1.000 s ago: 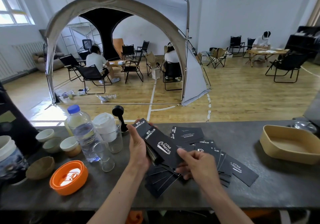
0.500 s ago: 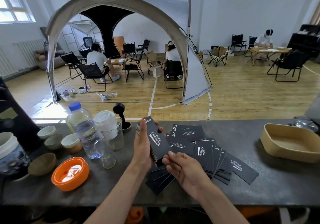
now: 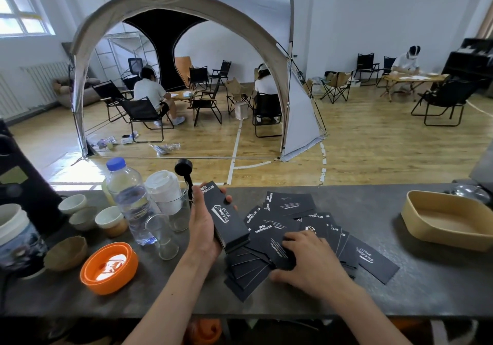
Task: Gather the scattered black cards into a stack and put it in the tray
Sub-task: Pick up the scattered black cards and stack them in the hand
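Note:
My left hand grips a stack of black cards with white print, held tilted above the grey counter. Several more black cards lie fanned and overlapping on the counter just right of it. My right hand rests palm down on that spread, its fingertips on a card near the middle; the thumb lies low at the left. The beige tray sits at the far right of the counter and holds nothing.
Left of the cards stand a water bottle, clear glasses, a white lidded cup, small bowls and an orange lid. A black scoop stands behind. The counter runs to the tray.
My right hand let go of the card it added to the stack and dropped onto the spread cards. The stack in my left hand has squared up.

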